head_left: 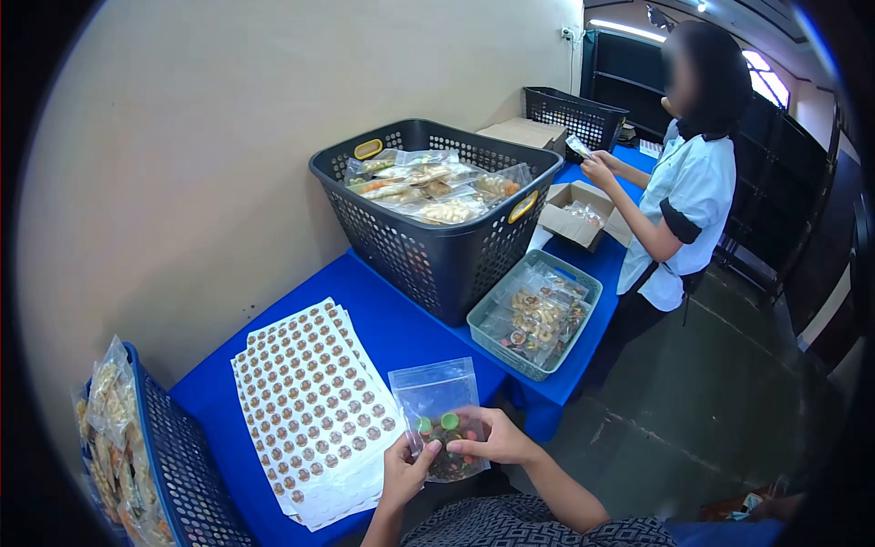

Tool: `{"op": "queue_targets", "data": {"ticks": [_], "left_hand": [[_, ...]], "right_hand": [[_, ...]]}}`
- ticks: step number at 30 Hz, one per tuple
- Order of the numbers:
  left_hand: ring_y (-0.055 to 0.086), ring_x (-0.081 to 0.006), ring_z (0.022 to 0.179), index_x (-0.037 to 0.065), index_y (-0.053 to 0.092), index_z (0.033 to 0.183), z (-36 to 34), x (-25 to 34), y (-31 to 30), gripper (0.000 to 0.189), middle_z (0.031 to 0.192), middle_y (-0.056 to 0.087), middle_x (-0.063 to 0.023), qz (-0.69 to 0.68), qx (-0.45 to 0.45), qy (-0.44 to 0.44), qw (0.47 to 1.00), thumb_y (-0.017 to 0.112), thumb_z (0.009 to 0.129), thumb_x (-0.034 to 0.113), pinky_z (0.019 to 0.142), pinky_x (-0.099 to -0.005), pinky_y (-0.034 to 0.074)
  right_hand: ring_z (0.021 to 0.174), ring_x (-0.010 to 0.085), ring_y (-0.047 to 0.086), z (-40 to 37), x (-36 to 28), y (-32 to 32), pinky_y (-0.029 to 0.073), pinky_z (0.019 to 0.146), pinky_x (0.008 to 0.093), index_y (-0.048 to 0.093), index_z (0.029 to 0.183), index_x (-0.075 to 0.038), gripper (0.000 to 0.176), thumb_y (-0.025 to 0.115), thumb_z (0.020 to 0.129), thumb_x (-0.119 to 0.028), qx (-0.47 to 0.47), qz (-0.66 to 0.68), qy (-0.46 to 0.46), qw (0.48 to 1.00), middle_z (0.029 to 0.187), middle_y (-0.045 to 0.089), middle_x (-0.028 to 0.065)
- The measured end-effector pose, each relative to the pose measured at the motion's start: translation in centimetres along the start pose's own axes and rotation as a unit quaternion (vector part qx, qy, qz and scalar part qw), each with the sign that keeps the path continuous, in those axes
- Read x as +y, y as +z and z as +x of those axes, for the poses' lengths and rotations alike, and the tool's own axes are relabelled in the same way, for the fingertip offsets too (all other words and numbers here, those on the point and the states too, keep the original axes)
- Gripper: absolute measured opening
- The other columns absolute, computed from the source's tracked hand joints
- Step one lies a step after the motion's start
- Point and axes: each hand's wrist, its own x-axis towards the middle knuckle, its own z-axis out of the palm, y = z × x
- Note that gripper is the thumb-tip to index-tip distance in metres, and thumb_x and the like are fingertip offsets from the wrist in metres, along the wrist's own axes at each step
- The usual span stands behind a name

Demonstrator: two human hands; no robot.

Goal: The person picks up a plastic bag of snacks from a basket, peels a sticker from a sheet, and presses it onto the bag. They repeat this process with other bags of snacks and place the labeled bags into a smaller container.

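Bag (436, 392): one, pinched by closed fingers of left hand (406, 472) and right hand (497, 442).
Sticker sheets (314, 410): one stack, laid on tabletop (392, 319).
Baskets (437, 246): four counted.

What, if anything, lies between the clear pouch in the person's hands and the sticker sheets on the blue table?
Nothing visible. The left hand and right hand grip the pouch directly, and its edge sits right beside the sticker sheets.

Both hands (406, 469) (492, 438) pinching clear snack pouch (437, 401), sticker sheets (310, 410) beside
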Motion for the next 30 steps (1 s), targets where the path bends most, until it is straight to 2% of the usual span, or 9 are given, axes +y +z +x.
{"op": "queue_targets", "data": {"ticks": [8,11,13,16,19,23,27,29,30], "left_hand": [[0.054,-0.0085,0.072,-0.002,0.055,0.093,1.4,-1.8,2.9,0.020,0.081,0.059,-0.0056,0.024,0.007,0.053,0.998,0.060,0.078,0.011,0.064,-0.0221,0.045],[0.054,-0.0108,0.077,-0.002,0.050,0.098,2.3,-2.5,4.4,0.026,0.087,0.057,-0.0080,0.024,-0.012,0.008,1.000,0.061,0.077,0.010,0.066,-0.0239,0.045],[0.052,-0.0156,0.090,-0.002,0.042,0.107,3.0,-3.1,6.9,0.039,0.100,0.052,-0.0123,0.061,0.064,0.036,0.995,0.063,0.075,0.010,0.073,-0.0272,0.045],[0.045,-0.0194,0.100,0.001,0.035,0.113,3.8,-3.9,9.6,0.054,0.111,0.042,-0.0122,0.082,0.037,0.033,0.995,0.067,0.070,0.011,0.083,-0.0323,0.041],[0.044,-0.0237,0.106,0.001,0.029,0.119,4.5,-4.6,13.4,0.072,0.114,0.042,-0.0135,0.061,-0.004,0.056,0.997,0.073,0.065,0.019,0.088,-0.0363,0.038],[0.049,-0.0154,0.095,0.000,0.034,0.122,5.6,-5.7,16.9,0.040,0.109,0.048,-0.0092,0.016,0.119,0.034,0.992,0.046,0.085,0.009,0.081,-0.0266,0.042],[0.051,-0.0137,0.091,0.000,0.039,0.120,5.7,-5.3,18.6,0.037,0.108,0.049,-0.0093,0.002,0.122,-0.003,0.993,0.045,0.086,0.013,0.078,-0.0253,0.043],[0.053,-0.0130,0.087,0.000,0.040,0.119,5.6,-5.2,19.2,0.037,0.106,0.051,-0.0085,0.015,0.120,-0.033,0.992,0.045,0.086,0.015,0.075,-0.0244,0.044],[0.053,-0.0137,0.089,0.000,0.039,0.121,5.7,-5.4,19.4,0.038,0.107,0.050,-0.0085,0.026,0.107,-0.050,0.993,0.046,0.085,0.014,0.076,-0.0251,0.045]], "right_hand": [[0.065,0.0073,0.055,-0.4,0.9,-3.3,0.046,0.047,0.0193,0.057,0.094,0.004,0.026,0.066,0.072,-0.006,0.035,0.086,0.019,0.996,0.081,0.060,0.0058],[0.060,0.0064,0.054,-0.2,1.7,-5.4,0.045,0.047,0.0202,0.060,0.090,0.001,0.024,0.068,0.069,-0.008,0.043,0.050,0.034,0.997,0.077,0.061,0.0057],[0.054,0.0063,0.052,0.0,2.3,-7.7,0.043,0.047,0.0223,0.062,0.087,-0.002,0.024,0.070,0.066,-0.011,0.101,-0.158,-0.076,0.979,0.069,0.059,0.0044],[0.055,0.0106,0.055,-0.3,-0.3,-11.1,0.044,0.050,0.0225,0.063,0.086,-0.004,0.024,0.070,0.064,-0.008,0.165,-0.300,-0.117,0.932,0.068,0.059,0.0054],[0.053,0.0149,0.053,-0.6,1.9,-12.9,0.044,0.050,0.0250,0.063,0.087,-0.005,0.029,0.072,0.060,-0.011,0.151,-0.323,-0.205,0.911,0.064,0.055,0.0062],[0.087,0.0206,0.049,-1.0,0.9,-16.1,0.041,0.076,0.0318,0.057,0.100,-0.005,0.041,0.070,0.063,-0.018,-0.071,-0.337,-0.242,0.907,0.090,0.051,0.0097],[0.097,0.0255,0.043,-0.4,1.1,-20.3,0.036,0.084,0.0339,0.044,0.111,-0.001,0.061,0.071,0.064,-0.029,0.044,-0.309,-0.227,0.923,0.102,0.045,0.0142],[0.093,0.0200,0.049,-0.2,0.9,-22.2,0.040,0.081,0.0311,0.047,0.108,0.000,0.054,0.070,0.067,-0.026,-0.025,-0.204,-0.084,0.975,0.102,0.050,0.0123],[0.093,0.0200,0.049,-0.1,1.1,-22.7,0.040,0.081,0.0311,0.047,0.108,0.000,0.054,0.070,0.067,-0.026,-0.032,-0.202,-0.085,0.975,0.102,0.050,0.0123]]}}
